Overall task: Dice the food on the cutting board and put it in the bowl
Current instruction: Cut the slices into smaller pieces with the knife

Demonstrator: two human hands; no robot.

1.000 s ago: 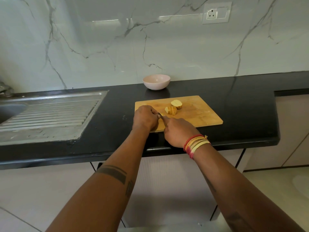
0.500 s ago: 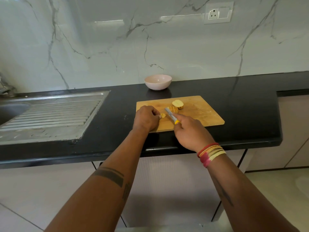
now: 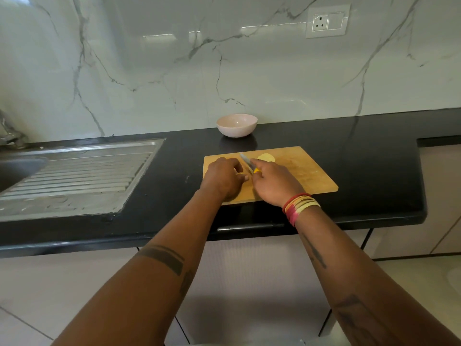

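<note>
A wooden cutting board [image 3: 306,171] lies on the black counter. On its left part my left hand [image 3: 223,177] is curled over a pale yellow food piece [image 3: 240,174], mostly hidden under the fingers. My right hand [image 3: 274,182] grips a small knife [image 3: 247,161] with a yellow handle, its blade pointing away and left, right beside the left fingers. Another pale potato piece [image 3: 266,157] lies cut face up on the board behind the right hand. A light pink bowl [image 3: 236,125] stands behind the board near the wall; nothing shows inside it.
A steel sink with a ribbed drainboard [image 3: 74,176] fills the counter's left side. A marble wall with a socket plate [image 3: 326,21] rises behind. The counter's front edge [image 3: 249,228] runs just below my wrists, with a drawer handle under it.
The right hand has drawn the knife back and lifted its blade clear, then brought it close beside the left fingers again. The left hand has stayed curled on its piece.
</note>
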